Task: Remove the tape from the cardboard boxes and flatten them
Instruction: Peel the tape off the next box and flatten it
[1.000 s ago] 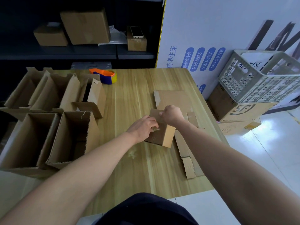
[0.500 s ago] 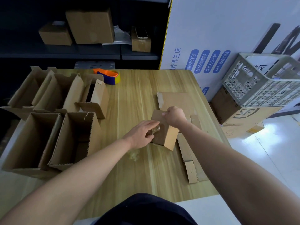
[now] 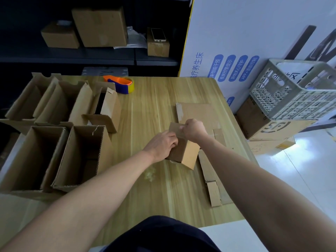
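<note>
A small closed cardboard box [image 3: 187, 154] sits on the wooden table [image 3: 151, 110], near its right side. My left hand [image 3: 161, 145] grips the box's left side, fingers curled over its top. My right hand [image 3: 193, 129] is curled on the far top of the box and pinches the clear tape there; the tape itself is barely visible. Flattened cardboard [image 3: 198, 113] lies under and behind the box and runs toward me along the table's right edge. A crumpled wad of clear tape [image 3: 150, 174] lies on the table in front of the box.
Several open cardboard boxes [image 3: 54, 139] crowd the table's left side. An orange and blue tape dispenser [image 3: 121, 84] sits at the far edge. A grey plastic crate [image 3: 294, 91] rests on a box on the floor at the right. Dark shelves behind hold more boxes.
My left hand slid from the box's near left side up onto its top. My right hand stayed at the far top of the box. The view shifted slightly.
</note>
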### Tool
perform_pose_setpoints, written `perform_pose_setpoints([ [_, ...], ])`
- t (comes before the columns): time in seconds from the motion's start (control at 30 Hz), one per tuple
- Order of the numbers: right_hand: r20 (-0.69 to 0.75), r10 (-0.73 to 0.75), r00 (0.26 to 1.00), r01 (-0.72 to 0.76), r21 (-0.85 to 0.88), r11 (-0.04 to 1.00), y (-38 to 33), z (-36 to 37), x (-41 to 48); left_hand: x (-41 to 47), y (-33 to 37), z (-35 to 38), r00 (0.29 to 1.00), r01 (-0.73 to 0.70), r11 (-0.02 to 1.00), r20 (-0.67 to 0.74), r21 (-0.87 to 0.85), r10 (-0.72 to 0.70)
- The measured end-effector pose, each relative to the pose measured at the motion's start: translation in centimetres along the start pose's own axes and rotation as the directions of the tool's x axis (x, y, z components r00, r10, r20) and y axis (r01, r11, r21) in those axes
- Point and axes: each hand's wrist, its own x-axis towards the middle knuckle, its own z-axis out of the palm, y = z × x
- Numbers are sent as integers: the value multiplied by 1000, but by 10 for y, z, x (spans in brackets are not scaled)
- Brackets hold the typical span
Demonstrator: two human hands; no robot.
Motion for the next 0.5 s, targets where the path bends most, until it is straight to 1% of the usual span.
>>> perform_pose_setpoints([
  [0.07, -5, 4, 1000, -4, 12, 1000, -4, 1, 1, 2, 0, -2, 998, -12, 999, 55, 51, 9],
  [0.13, 3, 6, 1000, -6, 28, 1000, -7, 3, 0, 0, -1, -4, 997, -7, 999, 80, 52, 2],
  [0.2, 34, 22, 999, -23, 35, 999, -4, 9, -2, -5, -5, -5, 992, 5, 1000, 126, 1, -5],
  [0.23, 50, 32, 998, -34, 36, 999, 0, 14, -4, -10, -8, -4, 990, 30, 998, 142, -51, -23],
  [0.3, 48, 36, 998, -39, 54, 998, 6, 20, -8, -19, -8, -1, 990, 110, 978, 106, -174, -93],
  [0.43, -28, 93, 995, -87, 163, 983, 15, 2, -5, -4, -1, -8, 969, 199, 911, -66, -362, -238],
  [0.5, -72, 134, 988, -117, 208, 971, 22, -6, -2, 4, 3, -17, 953, 226, 854, -74, -469, -293],
])
